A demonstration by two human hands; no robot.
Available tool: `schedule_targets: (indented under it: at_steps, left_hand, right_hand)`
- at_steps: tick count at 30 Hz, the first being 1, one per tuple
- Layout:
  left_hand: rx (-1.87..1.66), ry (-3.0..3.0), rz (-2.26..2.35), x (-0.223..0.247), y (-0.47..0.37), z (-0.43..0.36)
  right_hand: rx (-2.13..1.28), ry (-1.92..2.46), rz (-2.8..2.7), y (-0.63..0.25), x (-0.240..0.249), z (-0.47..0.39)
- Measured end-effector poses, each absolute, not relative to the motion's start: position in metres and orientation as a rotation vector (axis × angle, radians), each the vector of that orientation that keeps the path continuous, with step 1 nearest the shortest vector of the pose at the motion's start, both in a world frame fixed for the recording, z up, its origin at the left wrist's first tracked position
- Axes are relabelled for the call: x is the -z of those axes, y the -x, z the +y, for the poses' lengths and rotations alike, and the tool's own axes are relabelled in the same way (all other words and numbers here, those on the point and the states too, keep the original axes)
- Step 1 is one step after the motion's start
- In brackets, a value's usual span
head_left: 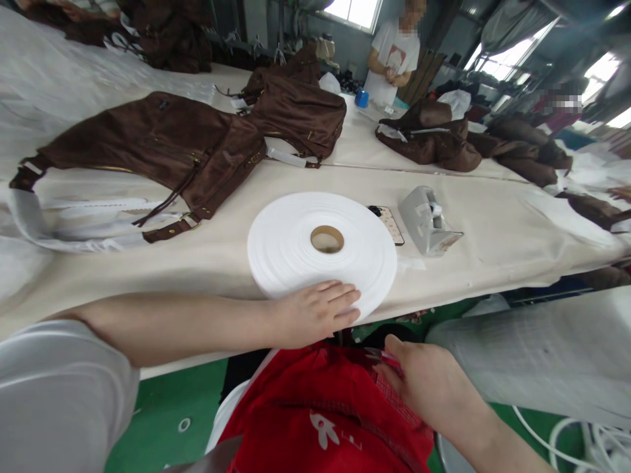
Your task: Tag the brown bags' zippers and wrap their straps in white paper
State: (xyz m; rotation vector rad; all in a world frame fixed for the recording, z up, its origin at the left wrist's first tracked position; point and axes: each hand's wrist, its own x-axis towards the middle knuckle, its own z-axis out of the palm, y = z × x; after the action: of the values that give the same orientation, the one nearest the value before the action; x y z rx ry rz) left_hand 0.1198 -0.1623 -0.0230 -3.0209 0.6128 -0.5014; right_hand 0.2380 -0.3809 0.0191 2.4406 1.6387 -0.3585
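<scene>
A large white roll of strip material [280, 243] lies flat on the table, with a brown cardboard core [327, 230] at its centre. My left hand [320, 312] rests palm down on the roll's near edge, its fingers stretched out. Close to my lap, my right hand [428, 378] is closed around small red-handled scissors [393, 360]; their metal blades point left, and part of the handle is hidden by my fingers. Below both hands spreads a red apron [290, 427] with a white print.
Brown bags [148, 138] lie at the left and back, more brown bags [434, 141] at the right. A grey tape dispenser [424, 220] and a phone [392, 226] sit beyond the roll. Bundled whitish sheeting [547, 355] stands at right. A person [394, 56] stands across the table.
</scene>
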Motion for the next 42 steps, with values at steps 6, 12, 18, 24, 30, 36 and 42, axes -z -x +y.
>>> schedule_targets:
  at_steps: [6, 12, 18, 24, 30, 36, 42]
  left_hand:
    - [0.521, 2.939, 0.71, 0.019, -0.123, -0.168]
    - [0.51, 2.941, 0.531, 0.022, -0.124, -0.18]
    - [0.448, 3.005, 0.469, 0.025, -0.125, -0.182]
    - [0.473, 3.19, 0.521, 0.026, -0.126, -0.172]
    - [0.524, 3.233, 0.529, 0.025, -0.125, -0.172]
    - [0.536, 3.197, 0.597, 0.024, -0.125, -0.172]
    - [0.536, 3.258, 0.607, 0.024, -0.125, -0.17]
  right_hand:
    - [0.377, -2.708, 1.575, -0.247, -0.011, -0.404]
    - [0.433, -2.843, 1.7, -0.25, -0.014, -0.402]
    - [0.346, -2.876, 1.879, -0.243, -0.018, -0.388]
    - [0.289, -2.808, 1.893, -0.239, -0.017, -0.374]
    - [0.278, -2.673, 1.836, -0.235, -0.022, -0.363]
    - [0.231, -2.551, 1.758, -0.225, -0.027, -0.354]
    - [0.275, -2.469, 1.655, -0.219, -0.035, -0.338]
